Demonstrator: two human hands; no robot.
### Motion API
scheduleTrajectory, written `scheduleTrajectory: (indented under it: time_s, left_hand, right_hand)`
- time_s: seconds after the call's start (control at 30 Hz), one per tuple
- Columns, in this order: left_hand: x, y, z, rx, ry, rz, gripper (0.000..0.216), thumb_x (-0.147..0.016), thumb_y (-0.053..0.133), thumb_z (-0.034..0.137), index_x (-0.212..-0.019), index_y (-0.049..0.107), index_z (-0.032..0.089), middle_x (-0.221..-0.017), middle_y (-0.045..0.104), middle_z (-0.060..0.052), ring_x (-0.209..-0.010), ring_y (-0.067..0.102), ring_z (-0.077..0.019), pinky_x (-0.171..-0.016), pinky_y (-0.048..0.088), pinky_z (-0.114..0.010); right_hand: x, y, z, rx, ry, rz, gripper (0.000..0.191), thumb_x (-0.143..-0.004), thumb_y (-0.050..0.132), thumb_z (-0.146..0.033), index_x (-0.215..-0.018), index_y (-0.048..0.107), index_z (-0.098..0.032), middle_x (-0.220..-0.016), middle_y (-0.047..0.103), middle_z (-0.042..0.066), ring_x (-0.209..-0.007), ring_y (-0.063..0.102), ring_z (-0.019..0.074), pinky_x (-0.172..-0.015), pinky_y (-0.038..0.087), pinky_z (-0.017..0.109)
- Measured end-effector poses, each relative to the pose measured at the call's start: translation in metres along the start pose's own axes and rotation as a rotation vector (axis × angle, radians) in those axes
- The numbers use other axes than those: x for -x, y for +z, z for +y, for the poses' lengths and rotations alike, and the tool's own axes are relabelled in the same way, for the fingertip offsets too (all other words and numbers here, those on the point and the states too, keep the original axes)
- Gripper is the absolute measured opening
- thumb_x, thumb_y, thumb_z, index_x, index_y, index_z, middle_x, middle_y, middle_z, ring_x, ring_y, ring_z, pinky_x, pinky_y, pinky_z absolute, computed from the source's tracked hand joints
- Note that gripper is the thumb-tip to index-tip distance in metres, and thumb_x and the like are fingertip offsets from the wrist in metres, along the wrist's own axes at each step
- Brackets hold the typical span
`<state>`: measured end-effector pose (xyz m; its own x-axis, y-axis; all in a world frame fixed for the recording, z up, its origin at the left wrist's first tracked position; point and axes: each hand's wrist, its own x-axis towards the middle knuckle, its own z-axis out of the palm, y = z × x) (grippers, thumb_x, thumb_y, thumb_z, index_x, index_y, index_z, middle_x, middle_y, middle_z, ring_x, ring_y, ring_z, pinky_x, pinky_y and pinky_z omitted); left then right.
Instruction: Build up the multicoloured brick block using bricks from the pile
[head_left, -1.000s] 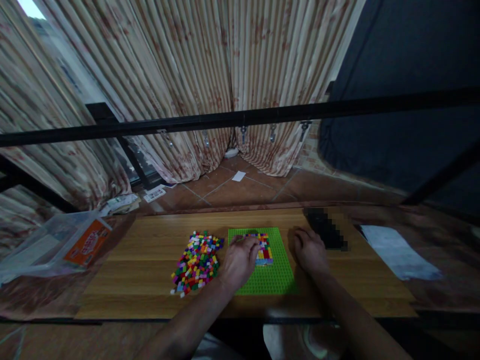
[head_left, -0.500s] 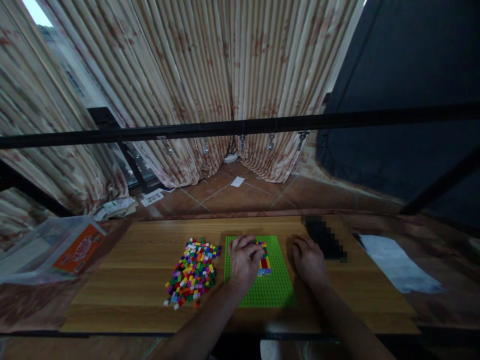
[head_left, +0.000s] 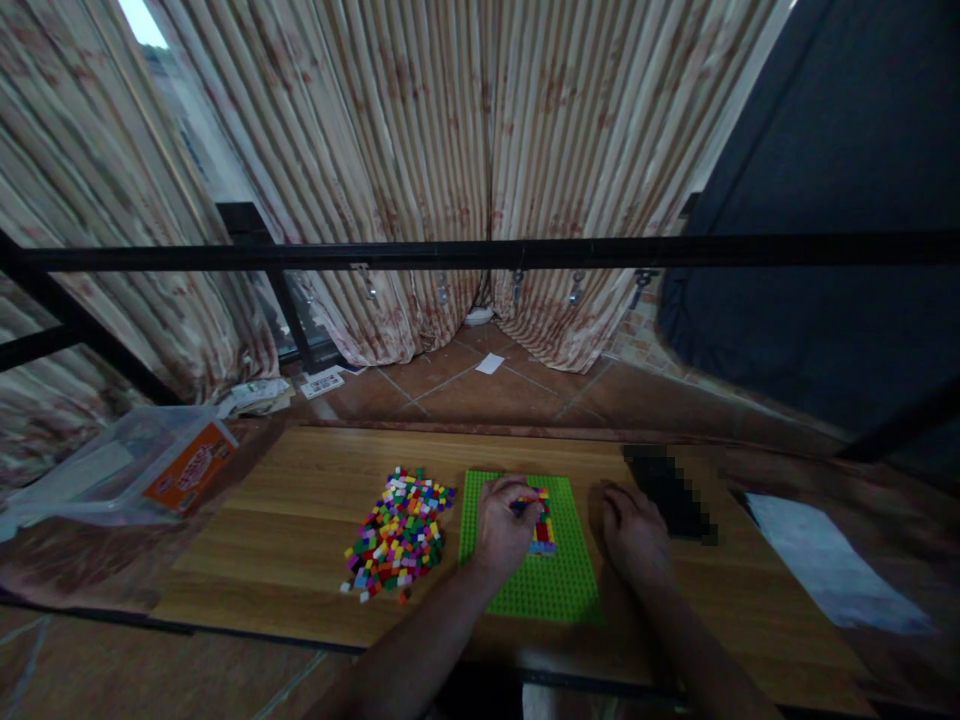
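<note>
My left hand (head_left: 506, 525) is over the green studded baseplate (head_left: 544, 590), its thumb and fingertips pinched together above the upper part of a small patch of toy bricks (head_left: 541, 533). What lies between the fingertips is too small and too covered to make out. Red, yellow and light blue bricks show in the patch, partly hidden by the hand. To the right of the baseplate, my right hand (head_left: 636, 535) rests on the wooden table (head_left: 262, 540) with its fingers loosely bent and apart, and no object shows in it.
A heap of loose coloured bricks (head_left: 401, 535) lies left of the baseplate. A dark pixelated object (head_left: 667, 490) is beyond my right hand. Off the table's left end stands a clear plastic box (head_left: 135, 470); a white sheet (head_left: 832, 560) lies off the right end. A black rail (head_left: 450, 255) crosses behind.
The view has turned slightly left, so everything sits further right. The left fingertips stay pinched over the brick patch, shifted slightly. The right hand stays resting on the table.
</note>
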<state>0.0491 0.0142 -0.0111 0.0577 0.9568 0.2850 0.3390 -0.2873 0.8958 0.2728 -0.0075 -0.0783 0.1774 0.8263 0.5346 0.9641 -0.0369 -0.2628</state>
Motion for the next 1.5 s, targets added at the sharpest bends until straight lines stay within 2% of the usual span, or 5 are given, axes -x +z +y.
scheduleTrajectory:
  time_s: [0.5, 0.67, 1.0, 1.27, 1.5]
  left_hand:
    - [0.001, 0.004, -0.003, 0.01, 0.022, 0.022, 0.02, -0.068, 0.069, 0.002, -0.072, 0.072, 0.022, -0.087, 0.07, -0.002, -0.094, 0.059, -0.0188, -0.088, 0.049, -0.036]
    - [0.006, -0.008, 0.002, -0.068, 0.026, -0.034, 0.019, -0.068, 0.076, 0.011, -0.083, 0.075, 0.024, -0.102, 0.072, -0.003, -0.102, 0.06, -0.0211, -0.097, 0.047, -0.041]
    - [0.032, -0.081, -0.011, -0.258, 0.162, 0.011, 0.03, -0.079, 0.064, 0.014, -0.106, 0.071, 0.025, -0.118, 0.067, -0.006, -0.114, 0.058, -0.0225, -0.102, 0.046, -0.044]
    - [0.037, -0.171, -0.052, -0.591, -0.025, 0.182, 0.027, -0.082, 0.056, 0.011, -0.103, 0.07, 0.018, -0.11, 0.071, -0.009, -0.105, 0.062, -0.0247, -0.097, 0.047, -0.044]
    - [0.031, -0.186, -0.058, -0.756, -0.051, 0.144, 0.018, -0.083, 0.058, 0.02, -0.092, 0.073, 0.023, -0.107, 0.073, -0.005, -0.107, 0.06, -0.026, -0.095, 0.044, -0.043]
  right_hand:
    - [0.001, 0.001, 0.002, 0.043, -0.034, 0.003, 0.034, -0.091, 0.039, -0.031, -0.1, 0.067, -0.013, -0.112, 0.065, 0.015, -0.101, 0.056, 0.0266, -0.09, 0.045, 0.04]
    - [0.002, 0.004, 0.008, 0.054, -0.045, 0.006, 0.034, -0.09, 0.04, -0.032, -0.102, 0.066, -0.015, -0.109, 0.065, 0.014, -0.098, 0.058, 0.0275, -0.086, 0.046, 0.041]
    - [0.003, 0.011, 0.019, 0.074, -0.131, 0.031, 0.036, -0.09, 0.039, -0.034, -0.098, 0.067, -0.013, -0.104, 0.066, 0.015, -0.096, 0.059, 0.0283, -0.087, 0.046, 0.042]
    - [0.004, 0.013, 0.02, 0.109, -0.116, 0.055, 0.036, -0.09, 0.039, -0.035, -0.098, 0.067, -0.014, -0.103, 0.066, 0.015, -0.093, 0.06, 0.0283, -0.083, 0.047, 0.041]
    - [0.003, 0.01, 0.017, 0.103, -0.122, 0.049, 0.036, -0.09, 0.039, -0.035, -0.098, 0.067, -0.014, -0.103, 0.066, 0.014, -0.093, 0.06, 0.0278, -0.085, 0.046, 0.04]
